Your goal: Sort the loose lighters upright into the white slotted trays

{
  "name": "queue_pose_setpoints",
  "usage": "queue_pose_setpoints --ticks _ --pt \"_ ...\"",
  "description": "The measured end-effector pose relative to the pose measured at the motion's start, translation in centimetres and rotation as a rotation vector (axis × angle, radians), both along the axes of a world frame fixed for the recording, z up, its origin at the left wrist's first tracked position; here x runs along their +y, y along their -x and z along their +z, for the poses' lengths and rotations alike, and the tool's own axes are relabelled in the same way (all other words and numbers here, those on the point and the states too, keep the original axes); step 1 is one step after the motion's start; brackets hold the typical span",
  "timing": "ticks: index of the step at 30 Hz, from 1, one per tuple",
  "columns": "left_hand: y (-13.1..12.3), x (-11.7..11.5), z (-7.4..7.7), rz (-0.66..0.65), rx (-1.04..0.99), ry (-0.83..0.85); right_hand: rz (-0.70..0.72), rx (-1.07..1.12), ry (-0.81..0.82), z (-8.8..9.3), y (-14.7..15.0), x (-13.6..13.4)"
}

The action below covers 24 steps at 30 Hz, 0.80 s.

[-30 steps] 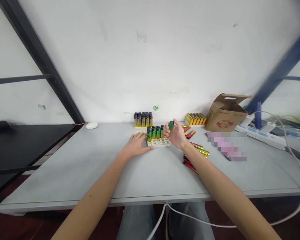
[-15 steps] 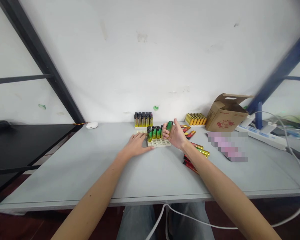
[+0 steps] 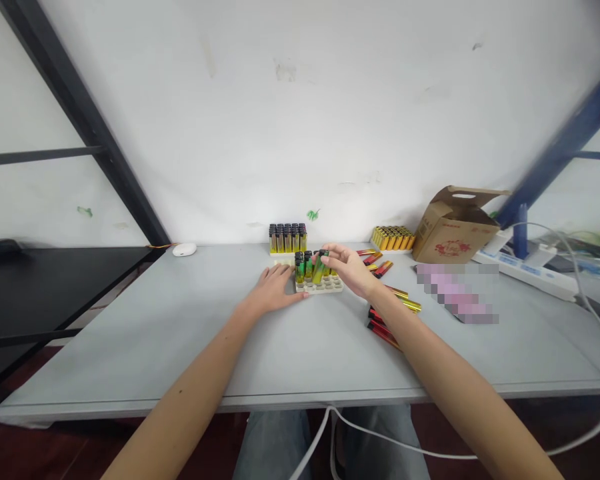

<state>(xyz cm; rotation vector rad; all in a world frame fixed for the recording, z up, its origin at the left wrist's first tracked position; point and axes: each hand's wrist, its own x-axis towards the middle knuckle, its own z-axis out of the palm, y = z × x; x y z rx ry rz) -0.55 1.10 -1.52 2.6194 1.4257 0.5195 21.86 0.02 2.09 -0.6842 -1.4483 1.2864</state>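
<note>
A cream tray (image 3: 325, 287) with square slots sits mid-table, holding several green lighters (image 3: 304, 264) upright in its back rows. My right hand (image 3: 349, 267) pinches one green lighter (image 3: 319, 267) by its black top, tilted, with its base down at the tray's slots. My left hand (image 3: 276, 288) lies flat on the table, fingers spread, touching the tray's left edge.
Loose red and gold lighters (image 3: 387, 313) lie right of the tray. Against the wall stand a tray of dark-capped lighters (image 3: 287, 238) and a tray of yellow ones (image 3: 391, 237). A cardboard box (image 3: 453, 225), power strip (image 3: 530, 270), white cable (image 3: 380, 440) and white mouse-like object (image 3: 184, 249) are also there.
My right hand has moved left and down, bringing the green lighter from held up beside the tray to tilted over its slots. My left hand stayed put.
</note>
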Motion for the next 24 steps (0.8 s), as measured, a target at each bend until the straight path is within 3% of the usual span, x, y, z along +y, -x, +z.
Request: queue_pose_setpoints --ticks 7,16,24 --pt "0.0 -0.2 0.1 -0.009 -0.004 0.0 -0.245 -0.202 -0.267 -0.7 1.0 0.1" --pt "0.0 -0.2 0.0 -0.001 0.023 0.008 -0.208 -0.374 -0.349 -2.0 1.1 0.2" --pt "0.0 -0.2 0.0 -0.001 0.015 0.006 -0.444 -0.756 -0.801 -1.7 1.0 -0.3"
